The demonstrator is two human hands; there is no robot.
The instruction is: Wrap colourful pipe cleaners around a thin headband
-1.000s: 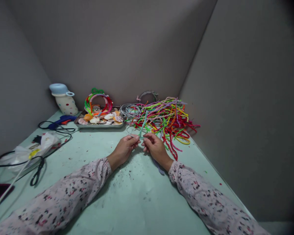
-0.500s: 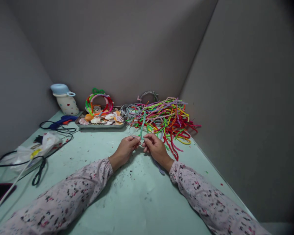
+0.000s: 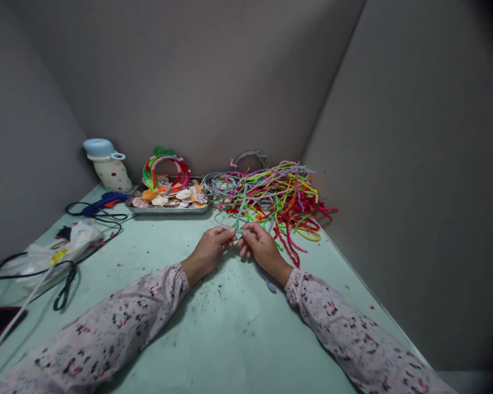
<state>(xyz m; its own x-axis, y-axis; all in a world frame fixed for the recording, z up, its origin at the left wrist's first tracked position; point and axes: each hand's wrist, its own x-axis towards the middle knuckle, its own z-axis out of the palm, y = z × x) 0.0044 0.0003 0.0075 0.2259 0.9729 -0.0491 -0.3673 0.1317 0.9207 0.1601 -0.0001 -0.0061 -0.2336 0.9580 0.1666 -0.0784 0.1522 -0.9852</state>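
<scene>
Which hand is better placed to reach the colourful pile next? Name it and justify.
Probably the right hand: it is nearer the colourful pile, which spreads ahead of it and to its right. The left hand sits farther off, pinching the teal stem.

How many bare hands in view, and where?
2: the bare left hand is left of the slender fuzzy teal stem, by its lower end; the bare right hand is right of it. None appears hidden.
</scene>
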